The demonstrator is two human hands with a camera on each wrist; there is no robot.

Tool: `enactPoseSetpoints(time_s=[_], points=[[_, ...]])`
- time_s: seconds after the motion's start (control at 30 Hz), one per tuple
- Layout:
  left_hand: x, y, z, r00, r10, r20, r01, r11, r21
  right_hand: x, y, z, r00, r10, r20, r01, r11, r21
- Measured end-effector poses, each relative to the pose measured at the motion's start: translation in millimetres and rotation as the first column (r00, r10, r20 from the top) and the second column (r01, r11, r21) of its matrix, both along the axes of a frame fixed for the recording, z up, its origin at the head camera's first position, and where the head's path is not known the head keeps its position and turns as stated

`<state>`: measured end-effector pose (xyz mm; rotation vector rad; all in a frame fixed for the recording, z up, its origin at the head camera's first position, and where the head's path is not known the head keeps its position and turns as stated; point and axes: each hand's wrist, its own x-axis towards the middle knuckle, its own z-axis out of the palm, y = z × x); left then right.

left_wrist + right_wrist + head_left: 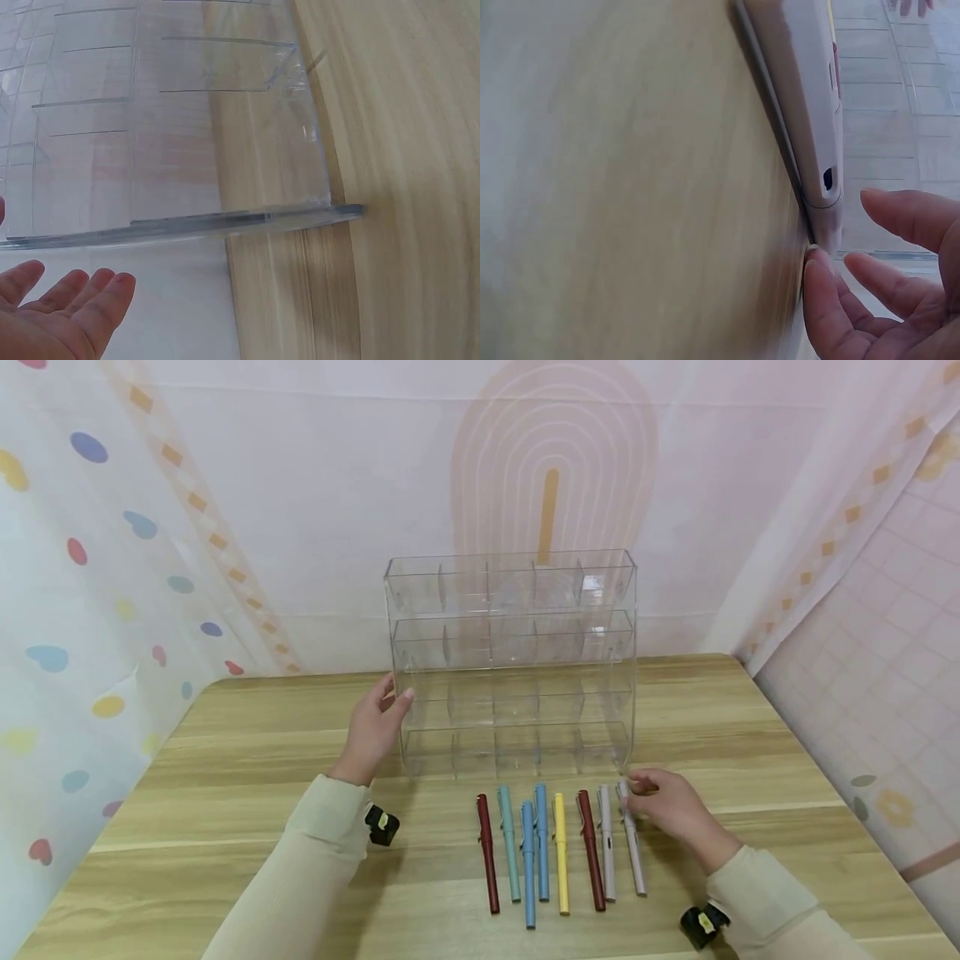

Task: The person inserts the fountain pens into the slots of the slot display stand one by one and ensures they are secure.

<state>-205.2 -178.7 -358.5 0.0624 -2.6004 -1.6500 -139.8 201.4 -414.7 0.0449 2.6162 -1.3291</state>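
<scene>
In the head view, my right hand [671, 802] is at the cap end of the rightmost pale lilac pen [633, 847]. The right wrist view shows its fingertips beside the end of that pen [806, 97], with the thumb held apart. My left hand [375, 727] is at the left side of a clear acrylic organizer [513, 668]. In the left wrist view its fingers [105, 304] extend outside the organizer's side panel [187, 225]. Another pale lilac pen [607, 843] and a dark red pen [591, 852] lie left of the rightmost one.
Further left in the row lie a yellow pen [562, 856], two blue pens [528, 868], a teal pen [509, 843] and another dark red pen [487, 856]. The organizer's tiered compartments stand upright on the wooden table [247, 827], before a patterned cloth backdrop [337, 485].
</scene>
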Motion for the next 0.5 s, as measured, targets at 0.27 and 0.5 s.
enactPoseSetpoints(time_s=[0.27,0.5], points=[[-3.8,0.6,0.2,1.000,0.021,0.014,-0.021,1.000,-0.005,-5.1,-4.3,0.4,1.000,0.014,-0.008,-0.013,0.998,0.066],[-6.3,1.0,-0.7,0.998,0.053,0.021,-0.054,0.999,0.011,-8.5,-8.2,1.3,0.999,0.035,-0.019,-0.032,0.994,0.103]])
